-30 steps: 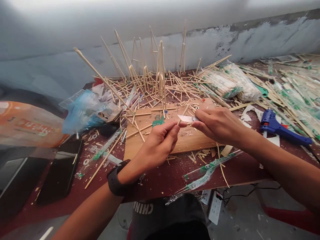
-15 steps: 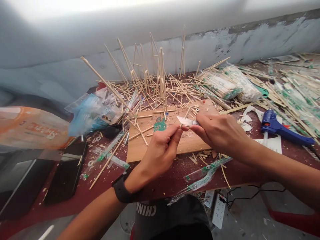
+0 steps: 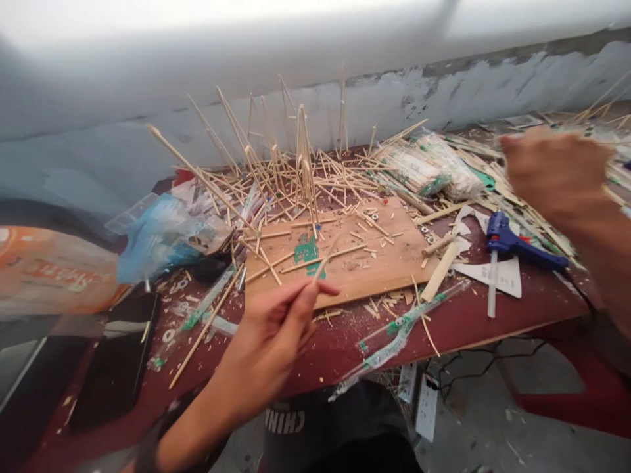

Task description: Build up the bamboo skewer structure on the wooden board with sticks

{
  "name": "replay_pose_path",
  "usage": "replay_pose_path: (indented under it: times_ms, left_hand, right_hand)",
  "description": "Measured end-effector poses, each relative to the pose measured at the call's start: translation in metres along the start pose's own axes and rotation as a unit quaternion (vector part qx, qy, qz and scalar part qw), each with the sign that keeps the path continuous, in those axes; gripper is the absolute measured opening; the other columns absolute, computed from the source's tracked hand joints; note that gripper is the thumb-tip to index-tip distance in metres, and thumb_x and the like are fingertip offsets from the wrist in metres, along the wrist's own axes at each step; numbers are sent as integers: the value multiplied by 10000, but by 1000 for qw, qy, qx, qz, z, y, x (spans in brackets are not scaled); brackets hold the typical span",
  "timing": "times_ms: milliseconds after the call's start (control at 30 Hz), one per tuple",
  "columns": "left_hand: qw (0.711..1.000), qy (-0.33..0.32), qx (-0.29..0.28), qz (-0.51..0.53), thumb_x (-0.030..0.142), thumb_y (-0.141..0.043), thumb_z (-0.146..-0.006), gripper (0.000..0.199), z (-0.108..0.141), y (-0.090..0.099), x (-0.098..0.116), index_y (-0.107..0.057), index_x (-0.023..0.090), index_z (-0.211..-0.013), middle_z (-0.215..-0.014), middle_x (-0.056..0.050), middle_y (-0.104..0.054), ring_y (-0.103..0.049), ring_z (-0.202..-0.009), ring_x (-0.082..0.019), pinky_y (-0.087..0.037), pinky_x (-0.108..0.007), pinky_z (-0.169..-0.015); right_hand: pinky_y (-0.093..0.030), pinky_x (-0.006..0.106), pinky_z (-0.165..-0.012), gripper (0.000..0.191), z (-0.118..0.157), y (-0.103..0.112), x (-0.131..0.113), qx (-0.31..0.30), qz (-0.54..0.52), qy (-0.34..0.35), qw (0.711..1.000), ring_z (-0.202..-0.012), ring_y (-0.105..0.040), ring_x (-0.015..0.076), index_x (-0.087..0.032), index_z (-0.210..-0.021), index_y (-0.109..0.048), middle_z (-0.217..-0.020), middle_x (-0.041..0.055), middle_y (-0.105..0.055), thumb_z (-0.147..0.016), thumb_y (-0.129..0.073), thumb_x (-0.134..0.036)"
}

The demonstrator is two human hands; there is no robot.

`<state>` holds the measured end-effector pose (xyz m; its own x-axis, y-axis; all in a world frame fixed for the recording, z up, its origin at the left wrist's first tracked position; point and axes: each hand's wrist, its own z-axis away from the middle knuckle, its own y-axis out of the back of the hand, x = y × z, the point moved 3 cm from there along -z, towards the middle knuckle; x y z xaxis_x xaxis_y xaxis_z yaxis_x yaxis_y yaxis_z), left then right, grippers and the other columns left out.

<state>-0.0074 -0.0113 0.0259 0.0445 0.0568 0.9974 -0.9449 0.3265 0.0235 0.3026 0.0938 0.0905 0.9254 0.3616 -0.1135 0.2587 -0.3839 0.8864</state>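
Observation:
My left hand (image 3: 276, 335) is closed in a pinch on a short, thin wooden stick (image 3: 323, 264), just above the near edge of the wooden board (image 3: 359, 279). The stick points up and away from my fingertips. My right hand (image 3: 557, 174) is raised at the far right, over a heap of sticks and wrappers. Motion smears its fingers, so anything inside them cannot be made out. Loose sticks (image 3: 325, 257) and cut bits lie on the board beside a green mark (image 3: 306, 253). The knife is not clearly visible.
Upright stick frames (image 3: 303, 154) stand behind the board amid scattered sticks. A blue glue gun (image 3: 522, 244) lies at right, packed stick bundles (image 3: 414, 167) further back. At left are a dark phone (image 3: 116, 358) and an orange bag (image 3: 59, 269). Wrappers (image 3: 399, 338) lie near the front edge.
My right hand, which held a knife against the stick, has swung away to the far right. My left hand has moved down and left, still pinching the stick. The view has shifted slightly.

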Motion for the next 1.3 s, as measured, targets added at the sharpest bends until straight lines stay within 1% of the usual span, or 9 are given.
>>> replay_pose_path:
  times_ms: [67,100,267,467,667,767,867,967,1300]
  left_hand:
    - [1000,19,4,6,466,-520,-1085,349,8,7,-3,-668,150,-1102,-562,110,-250,-198,-463,-69,-154,-198,-405]
    - [1000,20,-1,6,465,-527,-1081,347,8,7,-5,-668,148,-1103,-561,110,-255,-200,-469,-72,-156,-203,-411]
    - [998,-25,-20,-55,399,-483,-1084,341,-10,-4,-5,-688,133,-1144,-595,94,-308,-261,-499,-86,-234,-222,-454]
    - [961,-121,10,-250,289,-465,-1059,274,-24,-5,6,-684,150,-970,-610,73,-410,-355,-524,-97,-302,-256,-536]
    - [901,-197,-6,-386,229,-426,-1095,296,-31,-8,8,-593,173,-857,-756,8,-617,-517,-648,-131,-381,-286,-652]
    - [888,-199,-7,-414,239,-415,-1115,283,-31,-7,3,-618,177,-928,-855,-23,-688,-608,-758,-166,-429,-306,-727]
    - [877,-196,-3,-440,256,-419,-1122,285,-33,-6,-3,-630,173,-949,-862,-31,-698,-636,-781,-184,-434,-314,-727]
    - [869,-214,-3,-447,277,-434,-1126,261,-36,-7,-7,-644,164,-1021,-931,-48,-728,-667,-830,-193,-453,-313,-747]
    - [848,-240,-59,-469,300,-390,-1141,328,-24,-14,2,-659,174,-1002,-813,-8,-694,-589,-672,-139,-365,-273,-627]
  right_hand:
    - [-173,405,-635,913,4,9,27,74,65,-52,994,-563,-439,171,-140,-841,-678,-575,105,-502,-1038,-14,-735]
    - [-180,395,-634,845,8,5,33,64,112,-74,989,-579,-451,172,-149,-857,-682,-607,113,-532,-1059,-84,-711]
    - [-234,335,-603,626,21,-48,18,-145,196,-89,966,-659,-566,235,-116,-1019,-696,-858,194,-707,-1088,-255,-556]
    - [-330,317,-639,582,11,-64,12,-200,177,-68,961,-740,-620,242,-153,-1083,-687,-983,182,-746,-1083,-283,-571]
    - [-434,343,-677,522,8,-51,-17,-58,55,118,990,-803,-631,234,-159,-1018,-678,-956,159,-719,-1112,-297,-504]
    - [-461,304,-670,412,12,-49,-54,13,-55,277,959,-776,-631,181,-154,-1095,-652,-943,108,-724,-1132,-358,-441]
    - [-412,269,-641,291,16,-54,-84,60,-73,385,918,-707,-578,135,-185,-962,-616,-825,30,-688,-1131,-437,-340]
    - [-327,257,-577,324,19,-64,-99,64,-89,405,908,-596,-462,101,-200,-822,-540,-691,-27,-577,-1126,-449,-267]
    - [-238,272,-525,464,32,-66,-113,20,-275,400,874,-533,-281,93,-236,-715,-339,-613,-65,-352,-1144,-380,-409]
